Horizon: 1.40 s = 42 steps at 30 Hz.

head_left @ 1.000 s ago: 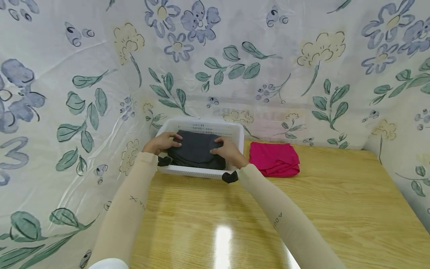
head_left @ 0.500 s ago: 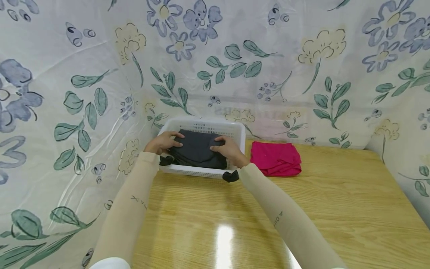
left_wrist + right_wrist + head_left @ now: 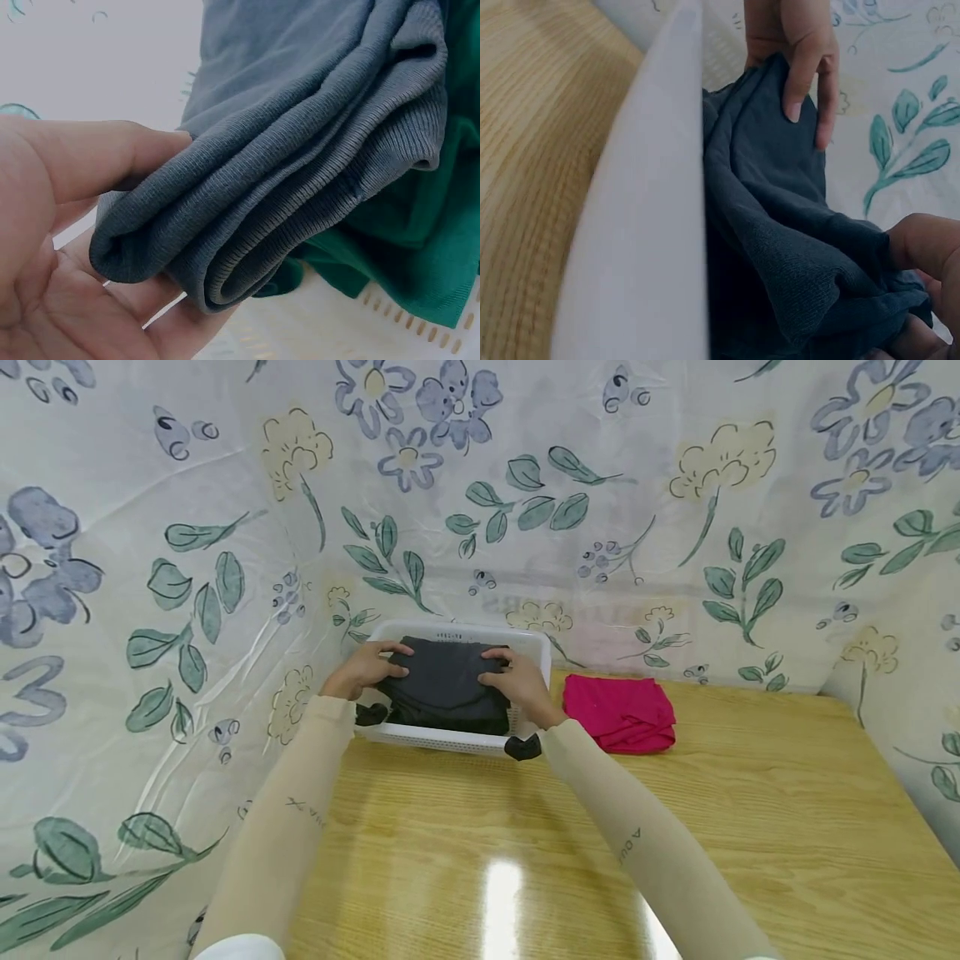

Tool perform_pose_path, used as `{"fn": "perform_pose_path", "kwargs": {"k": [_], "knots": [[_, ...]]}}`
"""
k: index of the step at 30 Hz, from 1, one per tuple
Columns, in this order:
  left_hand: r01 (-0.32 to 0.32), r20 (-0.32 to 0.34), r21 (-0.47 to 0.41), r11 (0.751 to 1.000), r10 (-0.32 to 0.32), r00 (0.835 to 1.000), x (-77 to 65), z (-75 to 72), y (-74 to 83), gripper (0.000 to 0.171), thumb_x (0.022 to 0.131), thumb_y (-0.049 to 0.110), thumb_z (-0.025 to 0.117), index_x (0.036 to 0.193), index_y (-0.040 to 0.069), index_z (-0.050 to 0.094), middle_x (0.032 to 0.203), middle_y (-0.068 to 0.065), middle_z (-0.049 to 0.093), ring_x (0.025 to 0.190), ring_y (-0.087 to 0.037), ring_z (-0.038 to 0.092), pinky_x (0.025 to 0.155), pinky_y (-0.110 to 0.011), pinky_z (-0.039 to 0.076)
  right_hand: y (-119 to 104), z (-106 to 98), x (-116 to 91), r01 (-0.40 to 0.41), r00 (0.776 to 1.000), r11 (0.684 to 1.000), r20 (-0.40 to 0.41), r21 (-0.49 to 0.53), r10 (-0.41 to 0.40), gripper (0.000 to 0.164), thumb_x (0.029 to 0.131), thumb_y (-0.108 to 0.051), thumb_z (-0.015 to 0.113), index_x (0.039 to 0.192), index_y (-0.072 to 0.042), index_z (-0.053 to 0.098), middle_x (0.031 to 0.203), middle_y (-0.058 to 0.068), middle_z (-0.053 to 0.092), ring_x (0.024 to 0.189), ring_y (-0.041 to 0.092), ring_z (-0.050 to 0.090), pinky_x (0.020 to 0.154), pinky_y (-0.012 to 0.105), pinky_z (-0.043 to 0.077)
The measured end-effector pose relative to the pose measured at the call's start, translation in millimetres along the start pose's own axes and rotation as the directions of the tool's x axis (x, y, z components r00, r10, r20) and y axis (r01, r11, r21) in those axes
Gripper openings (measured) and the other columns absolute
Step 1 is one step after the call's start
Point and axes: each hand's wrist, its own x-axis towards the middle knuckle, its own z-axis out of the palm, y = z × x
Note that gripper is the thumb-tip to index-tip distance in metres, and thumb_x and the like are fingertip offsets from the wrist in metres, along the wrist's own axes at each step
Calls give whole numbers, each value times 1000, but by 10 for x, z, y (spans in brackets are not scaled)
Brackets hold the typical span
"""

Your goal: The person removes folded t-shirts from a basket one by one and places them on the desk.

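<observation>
A folded dark grey garment (image 3: 447, 672) lies between both hands within the white plastic basket (image 3: 431, 740). My left hand (image 3: 366, 667) grips its left end; the left wrist view shows the thumb on top of the thick layered folds (image 3: 247, 180) and the fingers underneath. At the other end my right hand (image 3: 519, 683) pinches the garment, its thumb and fingers (image 3: 922, 240) around the folded edge in the right wrist view. Beneath the garment, a green cloth (image 3: 450, 217) lies in the basket, over its slotted wall.
To the right of the basket, a folded bright pink cloth (image 3: 618, 714) lies on the wooden table (image 3: 420, 843). A floral-printed sheet (image 3: 450, 527) hangs behind and at the sides, close to the basket's back and left.
Both hands and the dark garment have shifted slightly upward in the head view, toward the basket's back rim. The pink cloth stays in place.
</observation>
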Motion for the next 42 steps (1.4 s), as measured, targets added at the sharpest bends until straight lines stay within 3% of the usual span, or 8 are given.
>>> {"fn": "perform_pose_path", "kwargs": {"k": [5, 9, 16, 24, 31, 35, 38, 42], "knots": [[-55, -13, -10, 998, 55, 998, -48, -53, 57, 49, 103, 12, 63, 150, 8, 51, 167, -19, 21, 137, -43, 45, 102, -50, 45, -75, -90, 0, 3, 1000, 999, 14, 52, -4, 39, 96, -22, 74, 134, -24, 66, 152, 10, 50, 131, 26, 57, 103, 44, 50], [-59, -19, -13, 998, 59, 998, -86, -75, 97, 50, 103, 14, 64, 152, 11, 51, 168, -18, 21, 140, -42, 43, 108, -55, 41, -105, -154, 1, 0, 999, 996, 37, 88, -3, 39, 97, -21, 73, 135, -25, 65, 155, 10, 47, 135, 27, 54, 105, 45, 49], [-58, -43, -16, 998, 57, 997, -104, -55, 117, 48, 103, 13, 65, 149, 12, 54, 166, -17, 26, 139, -40, 45, 109, -56, 41, -101, -170, 0, -19, 999, 982, 53, 186, 10, 39, 96, -15, 73, 134, -22, 66, 149, 13, 53, 126, 28, 60, 104, 46, 50], [-33, -43, 23, 999, 34, 998, -103, -38, 50, 44, 102, 12, 65, 146, 10, 57, 169, -16, 20, 139, -42, 44, 108, -55, 42, -28, -31, 19, -73, 996, 980, 70, 184, 61, 41, 95, -14, 74, 135, -22, 66, 142, 13, 58, 121, 27, 63, 103, 45, 50], [-23, -50, 80, 997, 27, 998, -76, -7, -18, 42, 101, 10, 66, 142, 8, 60, 167, -19, 23, 144, -43, 37, 111, -57, 39, 35, 69, 40, -65, 995, 993, 79, 98, 57, 41, 95, -14, 74, 135, -20, 66, 131, 8, 59, 111, 24, 58, 105, 44, 47], [-35, -32, 75, 997, 37, 999, -75, 24, -15, 42, 101, 8, 64, 143, 4, 58, 165, -22, 25, 141, -44, 38, 110, -56, 38, 57, 97, 41, -58, 995, 996, 80, 63, 52, 42, 95, -15, 74, 136, -19, 66, 131, 10, 59, 116, 26, 56, 108, 45, 45], [-37, -20, 63, 997, 39, 999, -84, 39, -7, 44, 101, 6, 63, 144, 1, 56, 164, -23, 25, 141, -44, 38, 111, -56, 36, 66, 104, 50, -71, 994, 995, 85, 68, 65, 43, 95, -16, 74, 137, -20, 66, 141, 11, 56, 127, 27, 54, 110, 47, 43], [-30, -22, 56, 998, 31, 999, -92, 35, -1, 44, 101, 6, 63, 144, 1, 56, 165, -23, 25, 142, -45, 36, 112, -57, 36, 61, 117, 66, -83, 994, 991, 84, 103, 75, 43, 94, -13, 74, 137, -19, 66, 141, 13, 56, 125, 28, 55, 111, 47, 42]]}}
